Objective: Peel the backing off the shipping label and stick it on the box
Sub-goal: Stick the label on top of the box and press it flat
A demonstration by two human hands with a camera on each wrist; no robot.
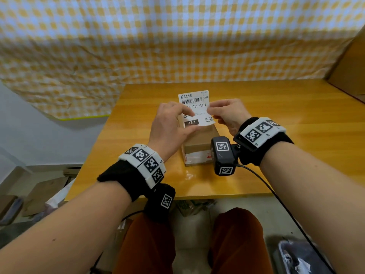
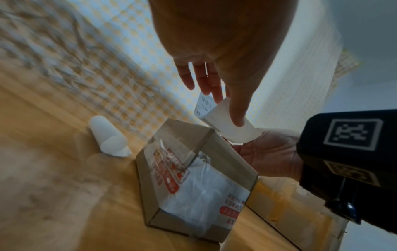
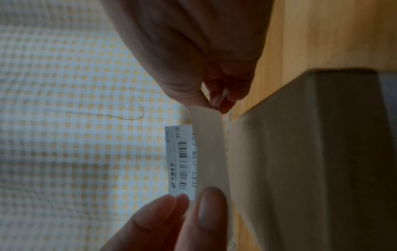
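step: lower label onto box | label [image 1: 195, 107] held above box [image 1: 199, 143] on tabletop [image 1: 276, 107] | left hand [image 1: 169, 125] and right hand [image 1: 227, 115] each pinch a side edge | tip: keep taut, land one edge first, smooth across

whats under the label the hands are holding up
The cardboard box sits on the wooden table directly below the shipping label. The box's far end is covered by the label and both hands.

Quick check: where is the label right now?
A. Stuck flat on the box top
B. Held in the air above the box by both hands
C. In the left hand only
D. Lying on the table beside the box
B: the left hand and right hand each pinch a side of the label, above the box.
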